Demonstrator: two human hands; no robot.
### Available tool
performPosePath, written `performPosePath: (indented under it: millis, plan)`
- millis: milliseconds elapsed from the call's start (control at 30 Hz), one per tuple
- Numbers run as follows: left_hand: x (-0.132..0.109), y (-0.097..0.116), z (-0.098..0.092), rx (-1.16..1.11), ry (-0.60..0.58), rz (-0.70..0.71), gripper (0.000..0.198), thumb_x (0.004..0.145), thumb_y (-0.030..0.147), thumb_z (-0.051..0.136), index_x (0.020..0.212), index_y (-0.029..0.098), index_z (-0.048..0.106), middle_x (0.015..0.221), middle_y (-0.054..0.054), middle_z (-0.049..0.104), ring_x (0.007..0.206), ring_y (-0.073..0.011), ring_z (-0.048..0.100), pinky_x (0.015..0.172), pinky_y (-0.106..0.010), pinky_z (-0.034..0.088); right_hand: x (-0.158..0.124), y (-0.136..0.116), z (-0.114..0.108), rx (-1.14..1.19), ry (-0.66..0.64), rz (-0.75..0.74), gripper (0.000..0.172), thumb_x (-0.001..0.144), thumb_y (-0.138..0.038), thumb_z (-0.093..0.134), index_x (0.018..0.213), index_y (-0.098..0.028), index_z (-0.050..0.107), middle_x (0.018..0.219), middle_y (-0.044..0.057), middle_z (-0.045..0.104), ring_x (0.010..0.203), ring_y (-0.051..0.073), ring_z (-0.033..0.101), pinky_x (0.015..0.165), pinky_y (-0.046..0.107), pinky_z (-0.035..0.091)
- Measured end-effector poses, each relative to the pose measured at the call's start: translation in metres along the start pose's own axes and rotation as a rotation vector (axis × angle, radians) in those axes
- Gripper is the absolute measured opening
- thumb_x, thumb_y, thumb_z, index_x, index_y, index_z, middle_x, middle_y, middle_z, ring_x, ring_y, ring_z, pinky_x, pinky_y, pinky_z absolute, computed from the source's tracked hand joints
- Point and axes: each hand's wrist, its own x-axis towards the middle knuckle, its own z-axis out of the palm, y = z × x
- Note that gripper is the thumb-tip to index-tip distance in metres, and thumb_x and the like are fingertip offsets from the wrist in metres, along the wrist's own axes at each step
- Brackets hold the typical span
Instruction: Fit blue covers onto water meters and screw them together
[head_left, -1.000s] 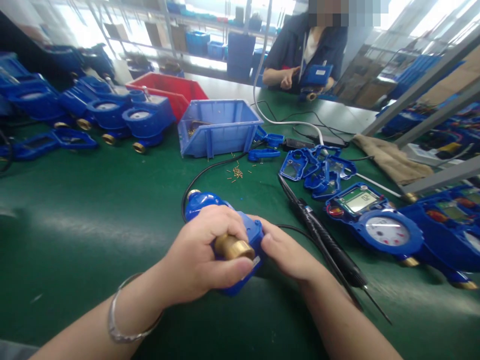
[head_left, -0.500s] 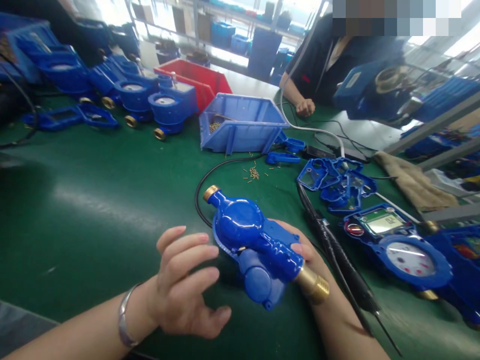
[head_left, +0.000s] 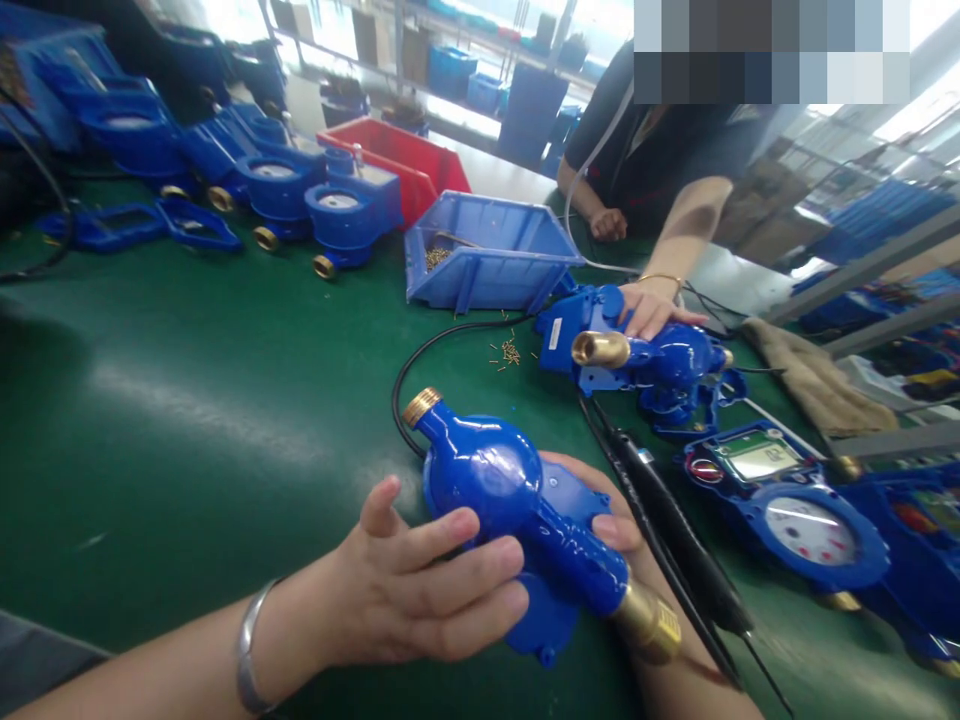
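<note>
A blue water meter [head_left: 491, 465] with brass threaded ends is tipped up in front of me, its rounded metal body facing me. My right hand [head_left: 626, 520] grips it from the far right side, thumb on its edge; most of those fingers are hidden behind it. My left hand [head_left: 442, 590] is open, fingers stretched over the meter's lower left; whether they touch it I cannot tell. Beyond, a co-worker's hand [head_left: 652, 305] rests on another blue water meter [head_left: 679, 355], which lies on several blue cover frames.
A black electric screwdriver [head_left: 675, 520] lies right of my right hand, beside an opened meter [head_left: 810, 525]. Small brass screws [head_left: 510, 353] are scattered before a blue bin [head_left: 487, 275]. A red bin [head_left: 442, 175] and several meters [head_left: 341, 215] stand behind at left.
The co-worker's meter has come down onto the cover frames at the right. My left hand has moved right, across the meter. The meter in my right hand sits slightly lower and closer.
</note>
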Motion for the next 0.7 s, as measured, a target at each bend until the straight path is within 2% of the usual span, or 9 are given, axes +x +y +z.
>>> performPosePath:
  millis: [67,167,333,433,500,600,667,700]
  plan:
    - [0.006,-0.001,-0.002,-0.001,-0.037,-0.001,0.028,0.068,0.019,0.074,0.083,0.040,0.064,0.108,0.015,0.068,0.142,-0.0147,0.012,0.118,-0.047,-0.004,-0.004,-0.002,0.002,-0.042,-0.007,0.002,0.058,0.064,-0.039,0.064,0.118,-0.019,0.057,0.118,0.013,0.061,0.105,0.032,0.058,0.094,0.051,0.042]
    - [0.009,-0.006,-0.006,-0.005,-0.043,0.059,0.031,0.067,0.013,0.073,0.084,0.039,0.064,0.114,0.017,0.065,0.144,-0.0164,0.005,0.118,-0.047,-0.006,-0.011,-0.002,0.006,-0.064,-0.027,0.027,0.060,0.064,-0.039,0.063,0.121,-0.021,0.056,0.120,0.012,0.060,0.110,0.034,0.056,0.096,0.052,0.041]
    - [0.000,-0.022,-0.021,-0.007,-0.020,0.078,0.028,0.075,0.012,0.061,0.089,0.036,0.061,0.098,0.011,0.071,0.143,-0.0141,0.011,0.119,-0.044,-0.003,-0.015,-0.003,0.018,-0.054,0.052,0.045,0.059,0.061,-0.041,0.061,0.116,-0.022,0.058,0.115,0.011,0.063,0.103,0.033,0.059,0.089,0.046,0.047]
    - [-0.002,-0.025,-0.028,0.001,-0.008,0.071,0.033,0.073,0.007,0.059,0.088,0.036,0.060,0.095,0.012,0.071,0.142,-0.0114,0.012,0.119,-0.042,-0.001,-0.014,-0.005,0.021,-0.049,0.025,0.036,0.057,0.059,-0.040,0.062,0.113,-0.020,0.060,0.110,0.011,0.065,0.099,0.031,0.061,0.086,0.044,0.048]
    - [0.000,-0.020,-0.029,0.011,-0.003,0.073,0.033,0.073,0.007,0.059,0.087,0.037,0.060,0.094,0.013,0.071,0.142,-0.0094,0.015,0.119,-0.040,0.001,-0.013,-0.006,0.020,-0.038,-0.011,0.020,0.058,0.059,-0.040,0.064,0.113,-0.018,0.061,0.108,0.011,0.065,0.096,0.030,0.062,0.085,0.043,0.048]
    - [0.008,-0.006,-0.028,0.063,0.022,-0.003,0.033,0.075,0.008,0.061,0.087,0.039,0.061,0.083,0.014,0.071,0.134,-0.0073,0.033,0.119,-0.039,0.000,-0.010,-0.003,0.019,-0.034,-0.063,-0.005,0.060,0.061,-0.041,0.065,0.115,-0.016,0.060,0.109,0.012,0.065,0.095,0.029,0.062,0.085,0.042,0.048]
    - [0.015,0.003,-0.028,0.135,-0.022,-0.015,0.035,0.076,0.008,0.061,0.092,0.038,0.063,0.084,0.012,0.072,0.127,-0.0092,0.041,0.118,-0.040,-0.004,-0.007,0.000,0.020,-0.056,-0.069,-0.028,0.063,0.060,-0.047,0.065,0.115,-0.015,0.060,0.107,0.012,0.065,0.093,0.028,0.062,0.084,0.040,0.048]
    - [0.019,0.005,-0.029,0.166,-0.065,0.007,0.034,0.076,0.008,0.060,0.095,0.036,0.064,0.091,0.010,0.072,0.126,-0.0114,0.042,0.117,-0.042,-0.004,-0.004,0.001,0.022,-0.084,-0.054,-0.036,0.065,0.059,-0.052,0.066,0.113,-0.015,0.061,0.105,0.012,0.066,0.091,0.028,0.062,0.082,0.040,0.048]
